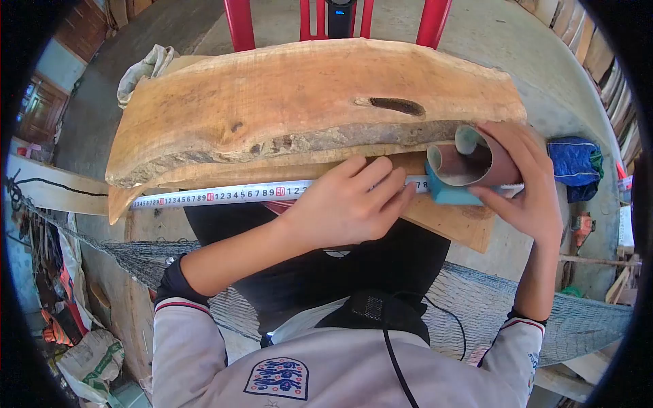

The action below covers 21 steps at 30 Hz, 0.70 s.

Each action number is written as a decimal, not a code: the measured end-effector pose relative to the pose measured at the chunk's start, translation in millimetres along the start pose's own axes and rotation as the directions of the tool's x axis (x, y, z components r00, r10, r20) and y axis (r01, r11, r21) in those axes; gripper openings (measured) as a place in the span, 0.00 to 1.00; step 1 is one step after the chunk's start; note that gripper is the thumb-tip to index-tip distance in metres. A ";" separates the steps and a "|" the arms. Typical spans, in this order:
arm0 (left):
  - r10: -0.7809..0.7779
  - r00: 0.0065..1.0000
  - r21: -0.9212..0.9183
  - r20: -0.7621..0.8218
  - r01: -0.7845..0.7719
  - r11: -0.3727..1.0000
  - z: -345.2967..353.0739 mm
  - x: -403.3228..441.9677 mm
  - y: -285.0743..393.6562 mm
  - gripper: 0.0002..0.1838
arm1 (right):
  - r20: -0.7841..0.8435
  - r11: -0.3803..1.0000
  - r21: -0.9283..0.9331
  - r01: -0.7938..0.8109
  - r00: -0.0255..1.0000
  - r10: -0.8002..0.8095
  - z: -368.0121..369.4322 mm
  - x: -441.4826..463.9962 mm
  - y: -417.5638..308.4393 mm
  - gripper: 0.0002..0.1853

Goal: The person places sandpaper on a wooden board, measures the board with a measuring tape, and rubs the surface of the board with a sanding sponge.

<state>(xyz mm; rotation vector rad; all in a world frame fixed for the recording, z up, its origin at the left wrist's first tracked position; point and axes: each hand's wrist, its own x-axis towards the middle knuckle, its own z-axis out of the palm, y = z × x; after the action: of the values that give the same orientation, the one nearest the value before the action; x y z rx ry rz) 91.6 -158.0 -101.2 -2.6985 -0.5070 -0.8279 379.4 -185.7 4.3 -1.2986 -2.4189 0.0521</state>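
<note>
While bent at both elbows over the work, slants the left forearm up from the lower left and sets the left hand [347, 204], knuckles up, across a white measuring tape [238, 193]. Curls the left fingers inward above it; cannot tell whether pinching the tape, with the fingertips largely hidden. Stands the right forearm nearly upright and, with the right hand [527, 177], grasps a curled sandpaper sheet [445, 166], wrapping the fingers around its far side and placing the thumb near its lower edge. Holds the sheet just over a light-blue block [452, 196], partly covering it.

Stretches the tape lengthwise beside the near edge of a thick live-edge slab [286, 95], numbers facing up, passing behind the left hand toward the block. Shows on the slab a pale brown face, a long dark hollow [398, 106], a small knot [236, 126] and rough bark [299, 141] along the near side. Reveals a thinner board [456, 228] lower down, beneath the block.

Spreads hammock netting [578, 326] to either side of the lap. Shows a red chair [238, 24] beyond the slab on concrete floor [530, 68], a blue bag [575, 163] at right near leaning planks [598, 54], and a wooden door [44, 112] far left.
</note>
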 end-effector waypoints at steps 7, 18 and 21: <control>0.037 0.994 0.050 -0.102 -0.032 0.998 6.6 7.1 -11.7 0.15 | -0.073 0.998 0.069 0.006 0.997 -0.001 7.2 -4.3 -3.8 0.39; 0.001 0.993 0.067 -0.116 0.007 0.998 0.1 -4.0 -0.9 0.15 | -0.115 0.941 -0.302 0.152 0.974 -0.194 -3.6 -10.9 -18.4 0.42; -0.061 0.978 0.062 -0.199 0.074 0.995 -8.8 -10.5 3.2 0.20 | -0.171 0.953 -0.284 0.108 0.972 -0.161 -13.7 -16.1 -1.7 0.46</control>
<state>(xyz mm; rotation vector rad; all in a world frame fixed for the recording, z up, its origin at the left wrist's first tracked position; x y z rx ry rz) 80.5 -166.7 -100.7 -2.5141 -0.5726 -1.0621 390.8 -201.7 12.1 -1.1812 -2.3992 -0.4404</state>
